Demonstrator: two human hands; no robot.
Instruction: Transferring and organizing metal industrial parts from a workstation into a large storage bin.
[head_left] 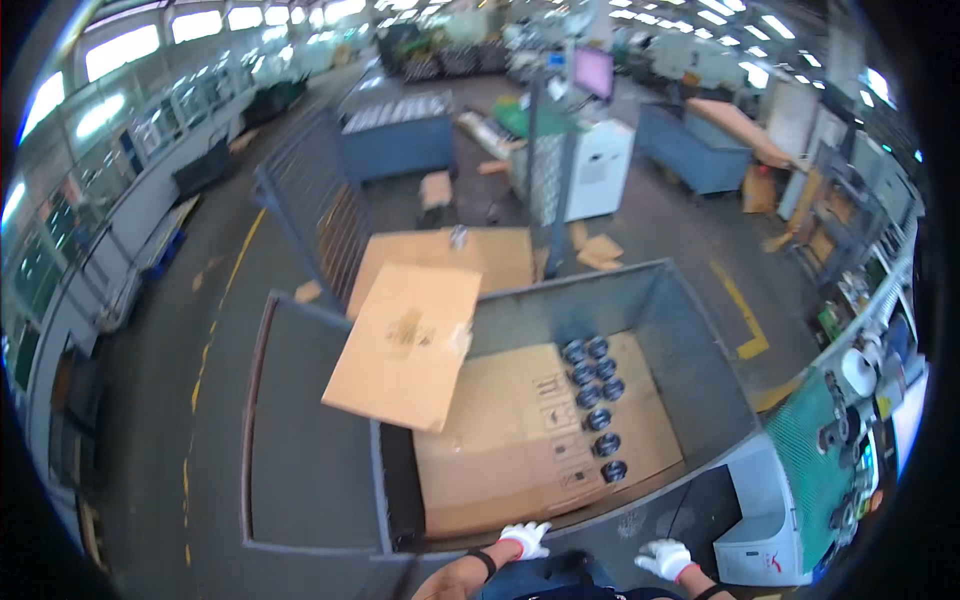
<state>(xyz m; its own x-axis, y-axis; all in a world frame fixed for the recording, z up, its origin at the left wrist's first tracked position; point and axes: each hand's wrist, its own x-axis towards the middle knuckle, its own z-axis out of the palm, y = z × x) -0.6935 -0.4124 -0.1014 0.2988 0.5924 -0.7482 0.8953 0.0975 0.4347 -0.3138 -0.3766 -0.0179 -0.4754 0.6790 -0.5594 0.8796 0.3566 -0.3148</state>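
My left hand (pixel 525 539), in a white glove, is at the near rim of a large grey metal bin (pixel 705 340), fingers apart and nothing in them. Whether it touches the rim I cannot tell. My right hand (pixel 664 559), gloved alike, hangs outside the bin near a white cabinet (pixel 765 555), its fingers loosely spread and holding nothing. Flat cardboard (pixel 490 440) lines the bin's floor. On its right part stand several dark round metal parts (pixel 597 419) in uneven rows. A loose cardboard sheet (pixel 405 345) leans across the bin's far left edge.
At right, a green mat (pixel 805 455) covers a bench with more round parts and a white roll (pixel 858 372). An open metal frame (pixel 250 420) adjoins the bin at left. Beyond stand a mesh panel (pixel 315 200), a blue-grey bin (pixel 400 148) and a white machine cabinet (pixel 600 170).
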